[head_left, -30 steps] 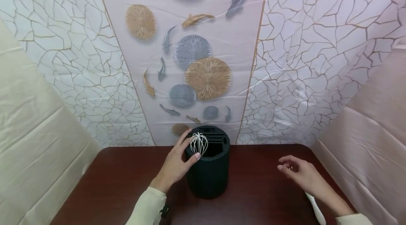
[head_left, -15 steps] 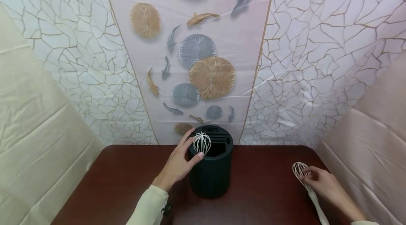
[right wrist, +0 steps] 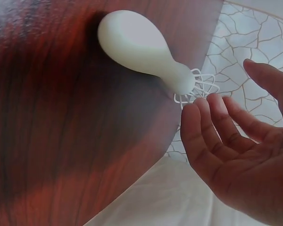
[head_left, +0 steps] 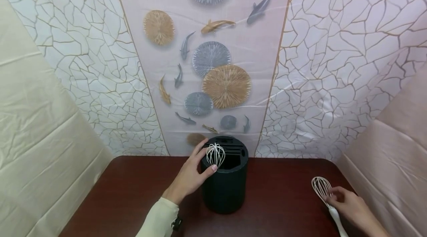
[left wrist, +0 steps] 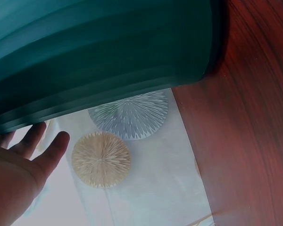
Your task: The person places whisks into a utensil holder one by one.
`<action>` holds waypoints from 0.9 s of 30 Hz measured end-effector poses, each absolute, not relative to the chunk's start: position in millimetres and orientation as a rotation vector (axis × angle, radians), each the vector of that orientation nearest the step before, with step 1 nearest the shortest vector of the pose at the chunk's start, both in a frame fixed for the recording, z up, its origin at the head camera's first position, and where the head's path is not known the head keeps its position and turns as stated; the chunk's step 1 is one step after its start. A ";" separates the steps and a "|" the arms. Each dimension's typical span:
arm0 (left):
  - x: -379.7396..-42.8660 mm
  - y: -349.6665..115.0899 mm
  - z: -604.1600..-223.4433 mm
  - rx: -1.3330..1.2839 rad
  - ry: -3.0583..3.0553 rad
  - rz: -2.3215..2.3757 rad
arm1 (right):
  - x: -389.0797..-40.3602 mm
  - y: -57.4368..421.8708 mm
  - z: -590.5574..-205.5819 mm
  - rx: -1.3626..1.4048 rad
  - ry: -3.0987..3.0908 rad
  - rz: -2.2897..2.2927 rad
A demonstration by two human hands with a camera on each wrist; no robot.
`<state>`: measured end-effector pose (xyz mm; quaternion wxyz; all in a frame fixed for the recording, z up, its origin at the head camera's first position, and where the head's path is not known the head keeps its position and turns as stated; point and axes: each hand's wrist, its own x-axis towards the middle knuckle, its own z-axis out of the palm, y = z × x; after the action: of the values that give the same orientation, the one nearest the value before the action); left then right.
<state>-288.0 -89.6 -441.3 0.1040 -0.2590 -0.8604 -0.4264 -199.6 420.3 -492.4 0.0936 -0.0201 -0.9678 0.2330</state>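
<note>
A dark green utensil holder, round with slots in its top, stands mid-table. From it the wire head of a whisk sticks up; its handle is hidden inside. My left hand rests against the holder's left rim beside this whisk, thumb at the front and fingers farther back; the left wrist view shows fairly straight fingertips at the holder's wall. On the table at right lies a second whisk with a thick white handle. My right hand is at its wires, fingers loosely bent and thumb apart.
The dark red wooden table ends at a patterned cloth backdrop. Beige cloth panels slope in on both sides. A dark band is on the left wrist.
My right hand has moved right and nearer, uncovering the wires of the lying whisk. The left hand stays at the holder. The head view has shifted slightly.
</note>
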 end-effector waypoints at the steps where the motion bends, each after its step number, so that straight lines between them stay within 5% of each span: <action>1: -288.1 -89.6 -441.7 -0.759 -2.545 -1.259 | -199.0 420.2 -493.6 -0.063 -2.870 0.693; 27: -280.5 -105.4 -434.9 -0.743 -2.515 -1.029 | -211.0 415.0 -514.2 -0.084 -2.982 0.701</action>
<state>-280.5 -105.4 -434.9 0.1617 -0.2602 -0.8810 -0.3605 -211.0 415.0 -514.2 0.0386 -0.0275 -0.9724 0.2285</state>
